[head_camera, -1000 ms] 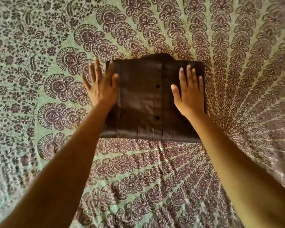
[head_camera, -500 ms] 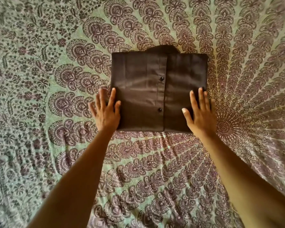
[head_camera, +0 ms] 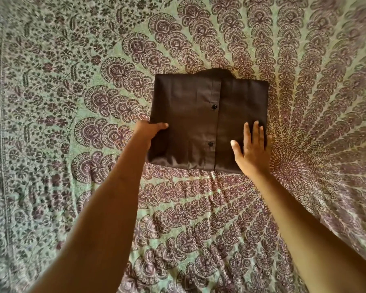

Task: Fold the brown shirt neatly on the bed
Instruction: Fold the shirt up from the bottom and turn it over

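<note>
The brown shirt (head_camera: 199,115) lies folded into a compact rectangle in the middle of the bed, button placket up with two dark buttons showing and the collar at its far edge. My left hand (head_camera: 149,131) grips the shirt's left edge: thumb on top, fingers tucked under the fabric and hidden. The near left corner looks slightly raised. My right hand (head_camera: 251,148) lies flat on the shirt's near right part, fingers straight and together, thumb spread.
The bed (head_camera: 93,187) is covered by a green sheet with a purple mandala and floral print, which fills the whole view. Bare sheet surrounds the shirt on all sides. Both forearms reach in from the bottom edge.
Both hands slid from the shirt's far half toward its near end. The left hand went from lying flat on the left edge to gripping it with fingers underneath. The right hand stays flat.
</note>
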`<act>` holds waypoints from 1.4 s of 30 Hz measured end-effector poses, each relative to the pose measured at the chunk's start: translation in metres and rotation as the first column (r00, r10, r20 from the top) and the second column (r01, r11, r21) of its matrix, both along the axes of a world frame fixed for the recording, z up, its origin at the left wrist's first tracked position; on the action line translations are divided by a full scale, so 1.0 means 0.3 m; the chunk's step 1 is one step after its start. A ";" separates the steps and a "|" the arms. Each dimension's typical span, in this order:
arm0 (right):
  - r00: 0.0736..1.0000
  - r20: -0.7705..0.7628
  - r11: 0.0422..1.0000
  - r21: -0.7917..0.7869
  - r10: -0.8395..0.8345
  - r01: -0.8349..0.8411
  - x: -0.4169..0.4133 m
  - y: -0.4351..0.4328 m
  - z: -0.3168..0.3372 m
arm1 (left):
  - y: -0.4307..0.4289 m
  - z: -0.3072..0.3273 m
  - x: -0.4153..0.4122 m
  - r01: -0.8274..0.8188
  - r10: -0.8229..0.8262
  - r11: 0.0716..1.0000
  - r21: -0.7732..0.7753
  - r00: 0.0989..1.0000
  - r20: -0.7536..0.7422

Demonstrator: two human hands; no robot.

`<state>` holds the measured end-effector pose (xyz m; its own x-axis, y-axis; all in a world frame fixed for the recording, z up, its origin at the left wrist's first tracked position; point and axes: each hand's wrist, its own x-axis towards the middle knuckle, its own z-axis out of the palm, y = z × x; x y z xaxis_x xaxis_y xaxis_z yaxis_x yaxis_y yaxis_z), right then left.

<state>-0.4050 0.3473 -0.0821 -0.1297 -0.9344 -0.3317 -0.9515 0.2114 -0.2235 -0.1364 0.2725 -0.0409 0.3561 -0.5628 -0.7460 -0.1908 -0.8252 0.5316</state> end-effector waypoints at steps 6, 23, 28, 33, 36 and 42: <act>0.820 0.553 0.971 -0.076 -0.148 0.227 0.129 -0.134 0.203 | 0.028 0.101 -0.049 0.300 -0.253 0.917 -0.264 0.947 0.195; 0.880 0.401 0.964 0.171 -0.257 0.203 0.214 -0.357 0.618 | 0.171 0.439 -0.257 0.772 -0.613 0.367 -0.518 0.620 0.489; 0.820 0.498 0.959 0.143 -0.284 0.245 0.193 -0.276 0.742 | 0.202 0.443 -0.089 0.050 -0.210 0.826 -0.562 0.952 -0.224; 0.661 0.708 0.967 0.153 -0.251 0.203 0.185 -0.171 0.956 | 0.259 0.349 0.018 -0.014 -0.080 0.967 -0.254 0.930 -0.358; 0.473 0.853 0.975 0.193 -0.221 0.107 0.158 -0.121 1.057 | 0.279 0.330 0.056 -0.124 -0.021 0.961 -0.248 0.859 -0.511; 0.325 0.848 0.905 0.420 -0.419 0.069 0.057 -0.096 0.849 | 0.323 0.274 0.156 -0.151 -0.072 0.966 -0.211 0.627 -0.776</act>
<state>-0.3880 0.3185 0.1727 0.2061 -0.7654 -0.6097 -0.0837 0.6070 -0.7903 -0.0895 0.3695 0.0414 -0.2620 -0.7554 -0.6006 0.4115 -0.6504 0.6385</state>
